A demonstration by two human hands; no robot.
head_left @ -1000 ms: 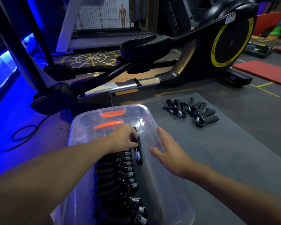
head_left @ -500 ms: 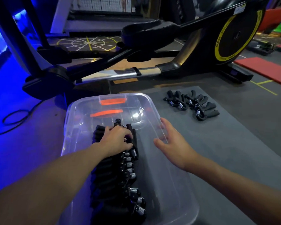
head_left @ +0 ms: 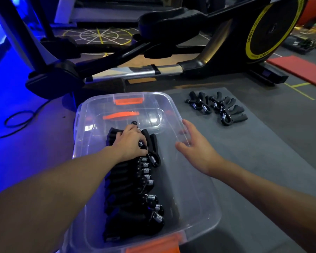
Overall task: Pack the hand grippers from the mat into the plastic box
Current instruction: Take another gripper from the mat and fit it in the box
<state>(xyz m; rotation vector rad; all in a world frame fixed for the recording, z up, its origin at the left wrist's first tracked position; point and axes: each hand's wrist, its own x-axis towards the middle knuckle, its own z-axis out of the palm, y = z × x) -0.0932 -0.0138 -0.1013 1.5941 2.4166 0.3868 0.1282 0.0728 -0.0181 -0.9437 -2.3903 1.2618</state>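
A clear plastic box (head_left: 195,181) with orange clips stands on the grey mat (head_left: 254,161). A row of several black hand grippers with steel springs (head_left: 135,194) lies along its left side. My left hand (head_left: 130,143) is inside the box, fingers curled over the far end of that row, pressing on the grippers there. My right hand (head_left: 195,147) rests with straight fingers on the box's right rim and holds nothing. A small pile of several black hand grippers (head_left: 217,106) lies on the mat beyond the box, to the right.
A black and yellow elliptical trainer (head_left: 190,52) stands just behind the box and mat. A black cable (head_left: 20,117) loops on the blue-lit floor at the left. A red mat (head_left: 299,68) lies at the far right.
My left hand has drawn back a little onto the row of grippers in the box and pressed down on it. My right hand has stayed at the box's right rim.
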